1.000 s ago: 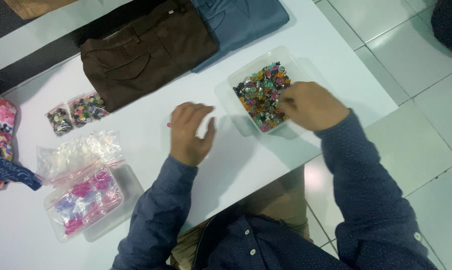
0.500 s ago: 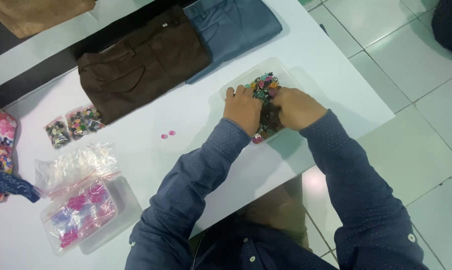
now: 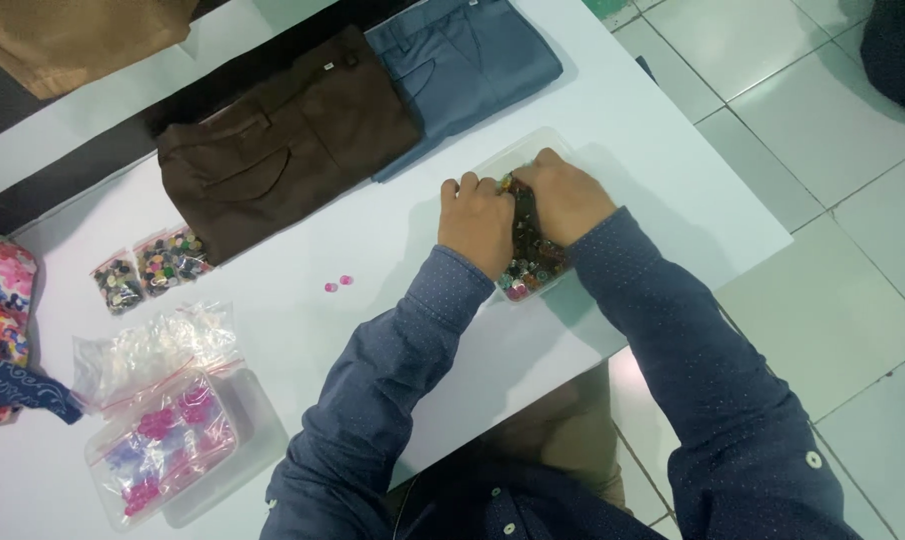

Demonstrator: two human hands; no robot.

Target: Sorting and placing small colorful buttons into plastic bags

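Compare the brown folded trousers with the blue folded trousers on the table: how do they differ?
The brown folded trousers are dark brown and lie farther from both hands. The blue folded trousers are slate blue, and their lower edge comes close to the clear tray where the left hand and right hand work. Both lie flat, folded, side by side and touching.

- Left hand (image 3: 478, 222), right hand (image 3: 570, 196): bare, no gloves or rings seen.
- Shirt (image 3: 733, 420): dark navy, long-sleeved, fine pale dot print; sleeves reach the wrists.
- Small pale buttons: one at right cuff (image 3: 813, 459), several along front placket (image 3: 493, 492).
- Trousers (image 3: 563, 440): brown, partly visible below the shirt.
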